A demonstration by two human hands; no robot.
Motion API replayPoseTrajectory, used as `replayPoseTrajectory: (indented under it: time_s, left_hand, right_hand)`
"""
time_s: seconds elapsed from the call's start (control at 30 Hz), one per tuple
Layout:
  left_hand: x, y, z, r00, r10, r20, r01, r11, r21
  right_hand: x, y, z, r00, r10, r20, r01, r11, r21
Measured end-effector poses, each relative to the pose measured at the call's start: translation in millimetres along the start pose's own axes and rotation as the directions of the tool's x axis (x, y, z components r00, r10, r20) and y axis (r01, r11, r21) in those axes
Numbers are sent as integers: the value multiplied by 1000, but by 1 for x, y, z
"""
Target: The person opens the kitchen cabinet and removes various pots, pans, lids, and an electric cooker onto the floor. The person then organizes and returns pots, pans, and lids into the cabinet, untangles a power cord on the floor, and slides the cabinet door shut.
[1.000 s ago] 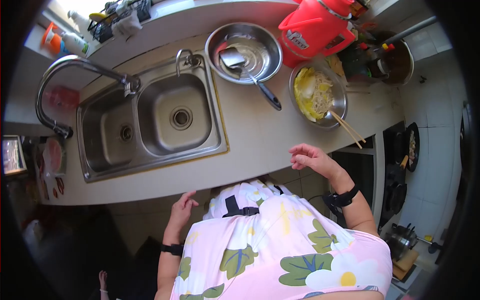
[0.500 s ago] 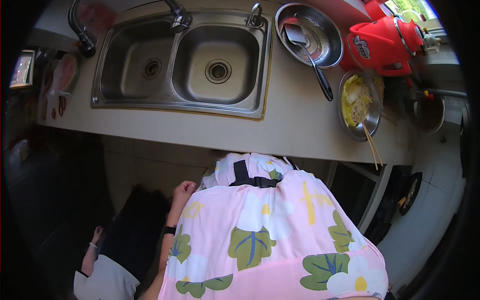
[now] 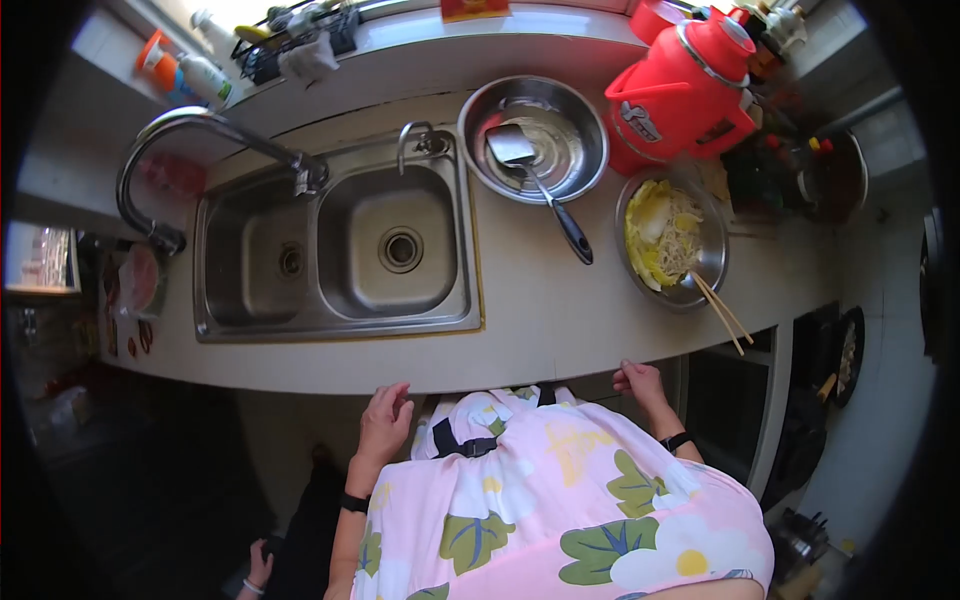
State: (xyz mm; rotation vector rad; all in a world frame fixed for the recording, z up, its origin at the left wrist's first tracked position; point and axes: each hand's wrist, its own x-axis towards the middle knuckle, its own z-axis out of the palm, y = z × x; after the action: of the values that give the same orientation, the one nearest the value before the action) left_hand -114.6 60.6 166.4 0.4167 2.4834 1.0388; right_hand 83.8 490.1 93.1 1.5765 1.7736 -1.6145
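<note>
My left hand (image 3: pixel 387 418) is at the counter's front edge, below the sink, holding nothing, with its fingers loosely apart. To the right, my right hand (image 3: pixel 638 382) hovers at the same edge, fingers slightly bent and apart, also without anything in it. Nearest to that hand are wooden chopsticks (image 3: pixel 722 313), leaning out of a metal bowl (image 3: pixel 712 225) that holds yellow leaves and thin pale strands like noodles or enoki mushrooms (image 3: pixel 678 243). A spatula (image 3: pixel 541 187) with a black handle rests across a larger metal basin (image 3: pixel 597 150).
A double sink (image 3: pixel 335 335) with a tall faucet (image 3: pixel 205 112) is at the left. Behind the bowl stands a red thermos flask (image 3: pixel 668 105). Bottles (image 3: pixel 203 78) stand on the sill. At lower left, another person's hand (image 3: pixel 260 563) shows. A pan (image 3: pixel 850 352) is at far right.
The view has tilted up and turned right, showing more of the sill. My right hand has come into sight; my left hand has moved towards the counter and its fingers have loosened.
</note>
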Motion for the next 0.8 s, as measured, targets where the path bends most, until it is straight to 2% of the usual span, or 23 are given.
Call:
replayPoseTrajectory:
  time_s: [0.07, 0.1, 0.13, 0.17, 0.2, 0.23, 0.27, 0.3, 0.33, 0.37, 0.4, 0.47, 0.5, 0.53, 0.57, 0.63, 0.67, 0.73, 0.8]
  left_hand:
    - [20, 11, 2, 989, 9, 147, -5, 1000, -26]
    - [29, 16, 6, 978, -8, 210, 29, 995, -98]
    - [39, 17, 12, 960, 43, 276, -17, 995, -95]
    - [51, 18, 20, 948, 214, 235, -210, 977, -40]
    - [62, 20, 27, 903, 385, 193, -394, 919, 9]
    - [71, 30, 31, 845, 495, 201, -511, 859, 33]
    - [82, 37, 36, 813, 531, 238, -547, 837, 3]
    - [89, 44, 42, 757, 564, 331, -595, 804, -8]
    - [96, 47, 46, 691, 591, 416, -643, 766, -18]
    - [103, 47, 53, 624, 636, 453, -714, 700, -1]
    - [108, 45, 60, 584, 660, 473, -738, 675, -30]
    - [113, 34, 69, 561, 691, 456, -778, 628, 6]
    - [116, 23, 76, 555, 722, 412, -791, 612, -6]
    - [115, 17, 76, 524, 731, 437, -803, 595, -32]
    - [113, 12, 77, 527, 742, 415, -812, 583, -12]
    - [110, 6, 79, 528, 760, 380, -824, 566, 15]
    - [111, 5, 79, 503, 770, 393, -835, 551, -11]
    - [111, 3, 81, 515, 770, 378, -832, 555, 2]
    - [110, 4, 83, 500, 776, 384, -838, 546, -11]
  right_hand:
    - [4, 4, 3, 999, -21, -44, 23, 999, 40]
    - [6, 11, 4, 997, -38, -72, 42, 998, 52]
    - [0, 11, 6, 991, -69, -113, 73, 997, 35]
    - [-4, 8, 10, 983, -105, -151, 108, 994, 10]
    - [-7, 11, 15, 974, -104, -202, 122, 990, 76]
    - [-11, 19, 26, 963, -101, -249, 139, 980, 139]
    - [-16, 26, 38, 970, -8, -243, 67, 970, 236]
    - [-23, 39, 52, 977, 60, -203, -8, 969, 247]
    - [-30, 56, 69, 990, 64, -129, -40, 982, 185]
    - [-21, 99, 93, 983, -38, -178, 38, 999, -6]
    - [-42, 104, 109, 990, -60, -126, 44, 991, -126]
    - [-69, 139, 129, 996, 24, 89, 1, 961, -275]
    - [-84, 144, 124, 966, 180, 186, -128, 957, -259]
    - [-104, 144, 121, 901, 322, 292, -254, 935, -248]
    - [-121, 155, 121, 900, 336, 279, -282, 935, -216]
    - [-155, 180, 110, 904, 403, 140, -399, 915, -60]
    - [-171, 188, 110, 901, 416, 124, -415, 909, -34]
    - [-201, 203, 112, 794, 602, 84, -605, 797, 5]
    - [-209, 230, 108, 719, 647, 255, -673, 739, 23]
